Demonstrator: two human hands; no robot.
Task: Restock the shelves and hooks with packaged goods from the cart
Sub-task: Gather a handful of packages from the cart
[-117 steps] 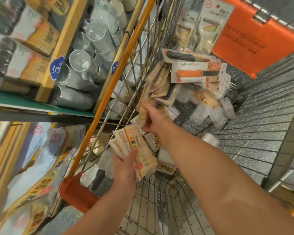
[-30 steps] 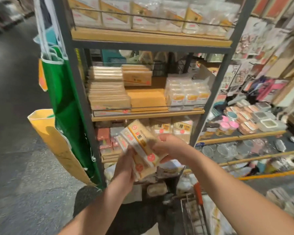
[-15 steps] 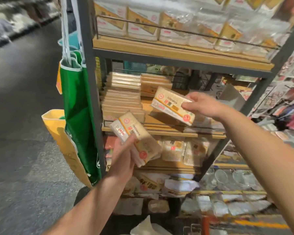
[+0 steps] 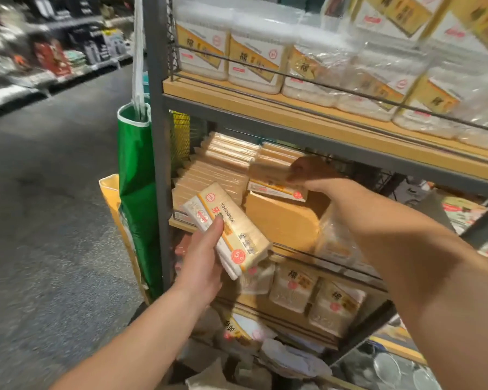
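Right hand [image 4: 307,171] now sets toothpick pack [image 4: 276,187] onto shelf stack [image 4: 276,156].

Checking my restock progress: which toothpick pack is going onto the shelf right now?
The pack in the right hand, set on the shelf stack; the others stay in the left hand.

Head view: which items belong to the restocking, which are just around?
In the job:
- left hand gripping toothpick packs
- right hand setting a pack on the shelf stacks
- middle shelf

Just around:
- green bag
- yellow bag
- tubs on the top shelf
- bowls
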